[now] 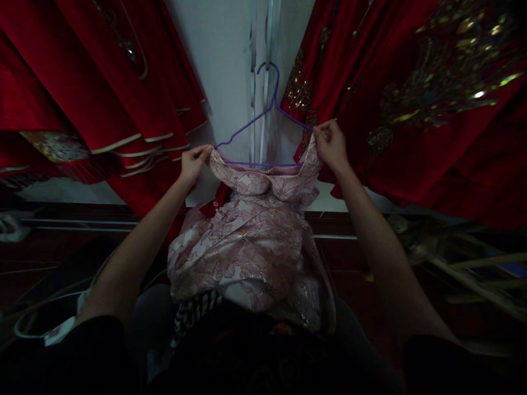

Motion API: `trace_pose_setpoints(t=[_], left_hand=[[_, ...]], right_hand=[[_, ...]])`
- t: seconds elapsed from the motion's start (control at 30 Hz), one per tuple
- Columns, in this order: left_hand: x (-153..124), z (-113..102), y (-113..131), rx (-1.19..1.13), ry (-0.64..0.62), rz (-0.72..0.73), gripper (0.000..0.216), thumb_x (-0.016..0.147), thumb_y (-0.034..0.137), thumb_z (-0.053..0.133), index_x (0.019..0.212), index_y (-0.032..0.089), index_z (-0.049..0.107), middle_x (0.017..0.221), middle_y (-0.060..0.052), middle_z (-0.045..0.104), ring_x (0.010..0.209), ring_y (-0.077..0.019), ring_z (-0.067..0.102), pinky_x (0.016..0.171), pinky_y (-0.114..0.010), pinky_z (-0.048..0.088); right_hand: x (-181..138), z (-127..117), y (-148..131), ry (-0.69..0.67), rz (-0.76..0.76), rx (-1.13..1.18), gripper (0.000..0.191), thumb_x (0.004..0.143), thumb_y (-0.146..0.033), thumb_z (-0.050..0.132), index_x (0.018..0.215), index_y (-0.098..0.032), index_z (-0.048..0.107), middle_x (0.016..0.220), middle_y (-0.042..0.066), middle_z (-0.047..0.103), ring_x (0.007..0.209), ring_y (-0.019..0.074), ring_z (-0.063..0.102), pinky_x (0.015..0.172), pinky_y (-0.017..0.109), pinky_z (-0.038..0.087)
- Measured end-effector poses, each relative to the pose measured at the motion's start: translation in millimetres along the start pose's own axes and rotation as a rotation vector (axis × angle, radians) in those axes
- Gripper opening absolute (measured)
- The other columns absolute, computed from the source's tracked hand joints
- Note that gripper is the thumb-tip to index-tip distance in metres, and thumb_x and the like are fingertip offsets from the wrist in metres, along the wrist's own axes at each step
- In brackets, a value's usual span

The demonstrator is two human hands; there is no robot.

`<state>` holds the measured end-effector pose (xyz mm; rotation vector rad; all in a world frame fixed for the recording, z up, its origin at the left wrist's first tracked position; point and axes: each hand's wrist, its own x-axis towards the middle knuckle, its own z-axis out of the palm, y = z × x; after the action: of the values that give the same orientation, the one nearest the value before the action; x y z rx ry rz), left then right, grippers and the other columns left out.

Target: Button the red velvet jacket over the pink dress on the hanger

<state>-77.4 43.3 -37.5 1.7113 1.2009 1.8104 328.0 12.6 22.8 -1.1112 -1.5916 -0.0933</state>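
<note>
A pink patterned dress with a shaped bust hangs in front of me on a purple wire hanger. The hanger's hook is uppermost, close to a thin metal rail; whether it rests on anything I cannot tell. My left hand pinches the dress's left shoulder edge at the hanger's left end. At the other end, my right hand grips the right shoulder edge, fingers closed. Between both hands the neckline is spread along the hanger's lower bar. The skirt falls toward my lap.
Red garments with pale trim hang on the left. More red garments with gold sequin work hang on the right. A pale wall shows between them. Wooden bars stand low at right, and a white cable lies at lower left.
</note>
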Motion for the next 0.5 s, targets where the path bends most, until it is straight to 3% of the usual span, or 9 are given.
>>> trace_pose_setpoints(t=[0.13,0.27,0.4,0.47,0.5], left_hand=[[13.6,19.6,31.9,0.012,-0.114,0.078,0.041,0.075,0.051,0.070,0.093,0.015,0.073,0.092,-0.005,0.074,0.091,-0.0183,0.067,0.079,-0.024,0.052],[21.0,24.9,47.1,-0.015,-0.176,0.033,0.037,0.077,0.051,0.067,0.087,0.015,0.071,0.080,-0.004,0.072,0.080,-0.0163,0.067,0.068,-0.022,0.052],[15.3,9.0,27.9,-0.050,-0.093,-0.197,0.032,0.089,0.049,0.051,0.091,0.018,0.063,0.075,-0.004,0.068,0.068,-0.0138,0.065,0.062,-0.023,0.053],[1.9,-0.9,12.0,0.098,-0.208,-0.382,0.029,0.087,0.045,0.052,0.092,0.018,0.059,0.074,-0.005,0.067,0.064,-0.0150,0.065,0.060,-0.027,0.054],[-7.8,-4.6,4.2,0.218,-0.333,-0.447,0.029,0.084,0.045,0.057,0.092,0.017,0.059,0.076,-0.006,0.068,0.064,-0.0162,0.066,0.061,-0.028,0.055]], right_hand=[[-5.4,7.5,-1.3,-0.025,0.031,0.008,0.049,0.089,-0.066,0.041,0.103,-0.023,0.058,0.086,0.006,0.062,0.088,0.0218,0.061,0.084,0.042,0.050],[-4.6,11.9,5.4,-0.048,0.072,0.050,0.051,0.087,-0.069,0.042,0.100,-0.023,0.058,0.081,0.005,0.059,0.082,0.0206,0.060,0.079,0.041,0.051],[-2.1,14.0,9.8,-0.069,0.112,0.092,0.053,0.085,-0.072,0.042,0.098,-0.023,0.057,0.078,0.004,0.057,0.079,0.0202,0.059,0.075,0.040,0.050],[-2.0,15.8,10.3,-0.073,0.126,0.105,0.054,0.084,-0.073,0.042,0.097,-0.023,0.057,0.078,0.004,0.057,0.078,0.0204,0.059,0.075,0.040,0.050],[-2.1,16.8,10.3,-0.073,0.128,0.108,0.054,0.083,-0.074,0.042,0.096,-0.023,0.056,0.078,0.004,0.057,0.078,0.0205,0.059,0.074,0.040,0.050]])
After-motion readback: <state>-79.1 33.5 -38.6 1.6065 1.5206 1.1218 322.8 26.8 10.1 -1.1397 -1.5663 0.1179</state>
